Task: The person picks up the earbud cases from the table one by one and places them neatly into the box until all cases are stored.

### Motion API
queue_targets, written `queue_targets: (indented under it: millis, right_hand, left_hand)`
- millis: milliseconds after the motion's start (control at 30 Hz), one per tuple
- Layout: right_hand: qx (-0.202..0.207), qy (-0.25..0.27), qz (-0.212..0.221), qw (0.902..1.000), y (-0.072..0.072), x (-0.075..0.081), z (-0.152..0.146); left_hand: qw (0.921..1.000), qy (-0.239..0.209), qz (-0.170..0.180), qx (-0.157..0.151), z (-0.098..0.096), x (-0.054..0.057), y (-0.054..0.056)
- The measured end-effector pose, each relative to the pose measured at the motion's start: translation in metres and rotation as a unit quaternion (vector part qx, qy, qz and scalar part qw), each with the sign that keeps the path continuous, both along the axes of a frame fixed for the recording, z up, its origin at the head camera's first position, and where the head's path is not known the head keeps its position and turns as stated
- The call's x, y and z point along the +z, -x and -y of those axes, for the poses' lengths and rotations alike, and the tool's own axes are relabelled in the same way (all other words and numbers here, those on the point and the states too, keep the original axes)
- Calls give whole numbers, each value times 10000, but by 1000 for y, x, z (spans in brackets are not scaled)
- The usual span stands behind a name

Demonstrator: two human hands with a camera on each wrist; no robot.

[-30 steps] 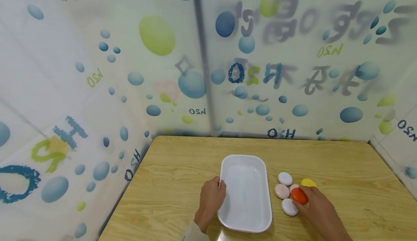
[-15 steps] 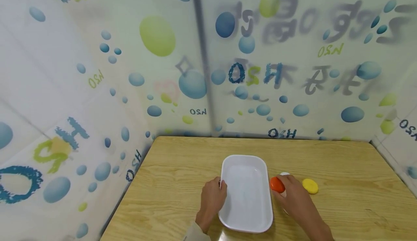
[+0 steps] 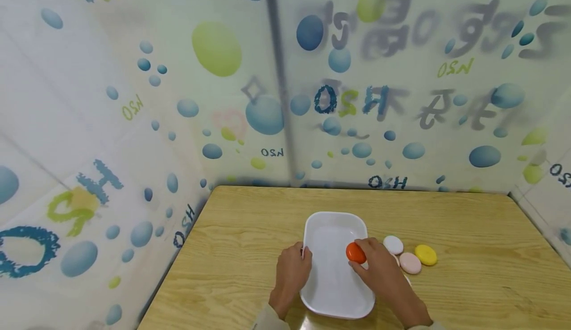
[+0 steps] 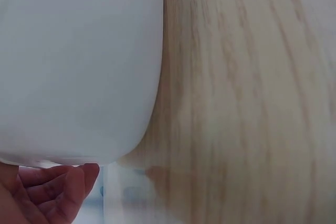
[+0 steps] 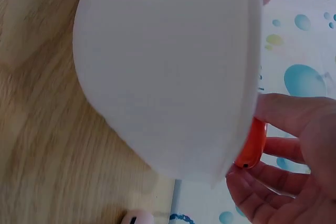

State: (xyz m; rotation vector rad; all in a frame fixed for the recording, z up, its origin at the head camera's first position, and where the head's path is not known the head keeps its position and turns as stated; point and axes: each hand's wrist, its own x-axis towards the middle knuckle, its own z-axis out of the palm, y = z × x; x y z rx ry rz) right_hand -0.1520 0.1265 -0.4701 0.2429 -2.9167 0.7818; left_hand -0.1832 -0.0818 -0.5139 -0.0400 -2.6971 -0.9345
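A white rectangular tray [image 3: 334,288] with rounded corners lies on the table, its inside bare in the head view. My left hand [image 3: 291,273] grips its left rim; the left wrist view shows the curled fingers [image 4: 55,195] at the tray's edge. Between thumb and fingers, my right hand [image 3: 384,273] pinches a glossy red flattened disc [image 3: 355,253] above the tray's right side. In the right wrist view the rim partly hides that red disc [image 5: 254,145]. Right of the tray lie a white disc [image 3: 393,245], a pink disc [image 3: 410,263] and a yellow disc [image 3: 426,254].
Behind the right hand, another pink and another white disc are mostly hidden. The wooden table [image 3: 241,236] extends on both sides of the tray. A patterned sheet wall [image 3: 214,102] with blue and green spots rises along the table's back and left edges.
My right hand has lifted the red disc from the group of discs and carried it left, over the tray's right rim. The left hand stays on the tray.
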Motion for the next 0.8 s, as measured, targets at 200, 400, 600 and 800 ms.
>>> queue_targets:
  millis: [200, 400, 600, 800]
  right_hand:
    - [193, 95, -216, 9995, -1, -8, 15]
    - [429, 0, -491, 9979, 0, -18, 24]
    - [576, -3, -409, 9975, -1, -22, 31]
    - [679, 17, -408, 9969, 0, -28, 37]
  left_hand:
    - [10000, 24, -6, 1, -1, -1, 0]
    - [10000, 1, 24, 27, -1, -2, 0]
    - [9998, -80, 196, 40, -1, -2, 1]
    - [9999, -91, 95, 86, -1, -1, 1]
